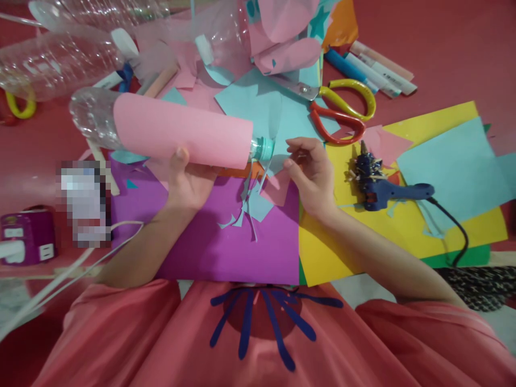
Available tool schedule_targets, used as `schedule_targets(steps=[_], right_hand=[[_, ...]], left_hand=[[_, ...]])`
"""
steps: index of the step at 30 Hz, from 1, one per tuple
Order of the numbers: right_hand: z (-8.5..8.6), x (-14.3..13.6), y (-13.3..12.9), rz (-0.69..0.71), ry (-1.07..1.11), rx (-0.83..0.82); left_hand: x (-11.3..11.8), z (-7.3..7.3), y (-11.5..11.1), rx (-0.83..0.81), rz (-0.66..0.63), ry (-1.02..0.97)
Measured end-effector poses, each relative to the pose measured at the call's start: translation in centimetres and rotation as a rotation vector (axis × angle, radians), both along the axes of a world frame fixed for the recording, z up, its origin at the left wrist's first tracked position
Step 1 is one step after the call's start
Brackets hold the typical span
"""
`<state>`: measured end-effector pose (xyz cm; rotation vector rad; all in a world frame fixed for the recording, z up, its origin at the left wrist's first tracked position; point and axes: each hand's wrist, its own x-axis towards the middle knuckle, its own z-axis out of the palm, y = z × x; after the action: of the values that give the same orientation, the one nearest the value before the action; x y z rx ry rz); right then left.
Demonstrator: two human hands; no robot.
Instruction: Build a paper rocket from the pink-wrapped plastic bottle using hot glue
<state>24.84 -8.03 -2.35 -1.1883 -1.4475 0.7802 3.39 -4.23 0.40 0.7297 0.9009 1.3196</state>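
Note:
My left hand (pixel 186 180) grips a clear plastic bottle (pixel 91 118) lying sideways, wrapped in pink paper (pixel 181 129), with its teal cap (pixel 264 149) pointing right. My right hand (pixel 312 174) is just right of the cap, fingers pinched on a small pink paper piece (pixel 279 188) beside light blue paper scraps (pixel 252 204). Both hands hover over a purple sheet (pixel 209 242).
A blue glue gun (pixel 382 191) with a black cord lies on yellow paper (pixel 403 236) to the right. Red and yellow scissors (pixel 342 110) lie behind my right hand. More clear bottles (pixel 52 62), markers (pixel 374 67), a purple power strip (pixel 26 236) and white cables surround the work.

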Motion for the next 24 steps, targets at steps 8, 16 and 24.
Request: schedule_targets(steps=[8, 16, 24], right_hand=[[0.3, -0.2, 0.3, 0.002, -0.125, 0.103], [0.4, -0.6, -0.1, -0.022, -0.048, 0.101], [0.0, -1.2, -0.3, -0.012, 0.081, 0.121]], left_hand=[[0.4, -0.1, -0.5, -0.055, -0.032, -0.008], [0.3, -0.1, -0.4, -0.067, -0.061, 0.013], [0.5, -0.2, -0.5, -0.057, -0.050, 0.002]])
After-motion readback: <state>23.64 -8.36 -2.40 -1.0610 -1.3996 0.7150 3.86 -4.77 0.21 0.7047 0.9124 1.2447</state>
